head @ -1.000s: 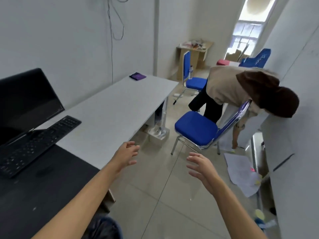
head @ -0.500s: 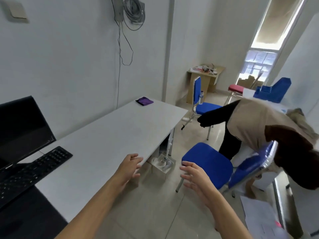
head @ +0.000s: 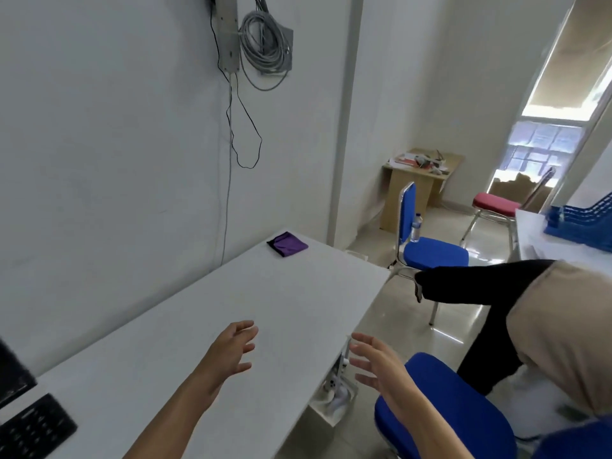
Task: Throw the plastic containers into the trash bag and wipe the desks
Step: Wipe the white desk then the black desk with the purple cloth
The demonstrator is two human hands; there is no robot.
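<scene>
Both hands hold nothing. The left hand (head: 231,354) is over the white desk (head: 265,293) with its fingers loosely spread. The right hand (head: 381,362), fingers also spread wide, is just past the desk's side edge. A folded purple cloth (head: 287,244) lies well ahead of the left hand, at the desk's far corner. A black keyboard (head: 33,429) sits back and left of that hand. A blue chair (head: 447,409) stands just right of the right hand, with a person (head: 563,326) bending over beyond it.

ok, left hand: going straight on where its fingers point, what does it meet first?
Likely the purple cloth near the far end of the white desk. The left hand is open over bare desktop, fingers aimed there; depth is unclear, so it could miss.
</scene>
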